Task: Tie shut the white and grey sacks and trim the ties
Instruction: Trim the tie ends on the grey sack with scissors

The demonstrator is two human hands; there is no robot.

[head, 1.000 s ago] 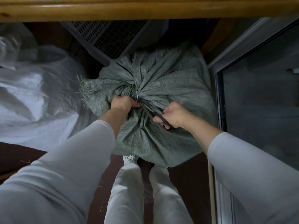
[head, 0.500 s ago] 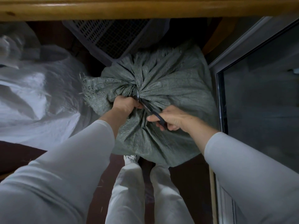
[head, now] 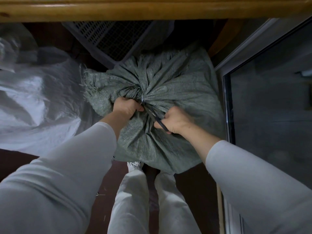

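The grey sack [head: 177, 85] sits on the floor [head: 16, 161] at our feet [head: 134, 164]; our left hand [head: 126, 108] is clenched on its bunched neck [head: 133, 92], our right hand [head: 175, 120] wrapped round the scissors [head: 156, 119], blades aimed at the pale tie [head: 142, 100]. We judge it best to hold the neck taut and cut only the tie's loose end, clear of knot and cloth.

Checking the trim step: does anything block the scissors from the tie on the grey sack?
Nothing visible. The scissors in the right hand point at the tie; the left hand grips the sack beside it.
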